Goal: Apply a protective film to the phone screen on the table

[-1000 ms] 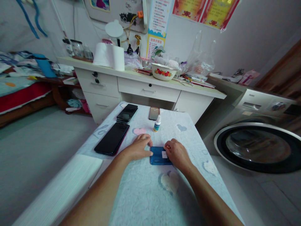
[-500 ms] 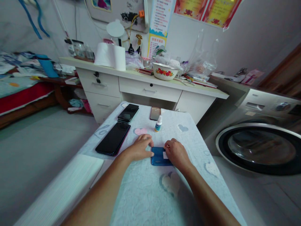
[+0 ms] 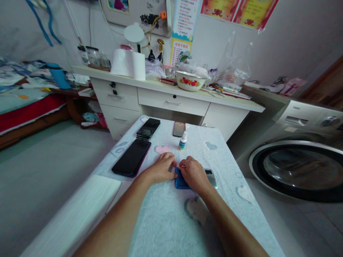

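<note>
A blue smartphone [image 3: 181, 181] lies back side up and crosswise on the cloth-covered table. Its right end, with a dark camera block, shows silvery beyond my hand. My left hand [image 3: 164, 167] holds the phone's left end, thumb at the near side and fingers at the far corner. Across the middle of the phone's back lies my right hand [image 3: 193, 173], fingers bent and pressed together on the surface. Whatever those fingertips pinch, if anything, is hidden. Just beyond the hands stands a small white spray bottle [image 3: 182, 140] with a blue and yellow label.
A large black phone [image 3: 132, 157] and a stack of dark phones [image 3: 148, 128] lie on the table's left side. A brownish phone [image 3: 179, 129] is at the far edge. Behind is a white desk [image 3: 171, 96] bearing a flowered bowl [image 3: 190, 81]; a washing machine [image 3: 297, 142] stands right.
My right hand has slid left along the phone's back, uncovering the camera end and covering the white label. My left hand keeps its place on the phone. The whole view has shifted slightly.
</note>
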`<control>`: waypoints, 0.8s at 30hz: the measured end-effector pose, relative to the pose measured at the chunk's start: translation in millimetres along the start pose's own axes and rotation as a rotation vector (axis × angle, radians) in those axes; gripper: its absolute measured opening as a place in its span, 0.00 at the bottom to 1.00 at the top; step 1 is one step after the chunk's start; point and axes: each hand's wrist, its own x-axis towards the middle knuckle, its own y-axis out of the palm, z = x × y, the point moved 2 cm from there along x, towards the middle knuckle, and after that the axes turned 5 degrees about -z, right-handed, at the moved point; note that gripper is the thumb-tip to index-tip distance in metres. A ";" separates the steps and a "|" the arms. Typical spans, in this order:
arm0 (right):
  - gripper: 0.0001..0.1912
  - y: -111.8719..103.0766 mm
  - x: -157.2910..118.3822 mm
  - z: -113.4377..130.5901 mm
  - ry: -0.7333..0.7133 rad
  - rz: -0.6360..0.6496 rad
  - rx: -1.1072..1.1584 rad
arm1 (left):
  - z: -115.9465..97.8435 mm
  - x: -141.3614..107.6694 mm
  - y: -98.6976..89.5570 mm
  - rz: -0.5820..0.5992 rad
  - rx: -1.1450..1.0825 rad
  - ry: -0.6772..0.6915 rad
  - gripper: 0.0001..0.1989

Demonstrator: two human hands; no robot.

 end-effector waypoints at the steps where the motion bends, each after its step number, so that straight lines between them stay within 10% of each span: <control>1: 0.10 -0.3 0.0 -0.9 0.000 0.002 0.004 | 0.2 -0.2 -0.4 0.000 -0.003 -0.001 0.14; 24: 0.09 -5.0 -13.6 2.4 -0.252 0.094 0.184 | 5.1 2.5 0.6 -0.021 -0.015 -0.006 0.07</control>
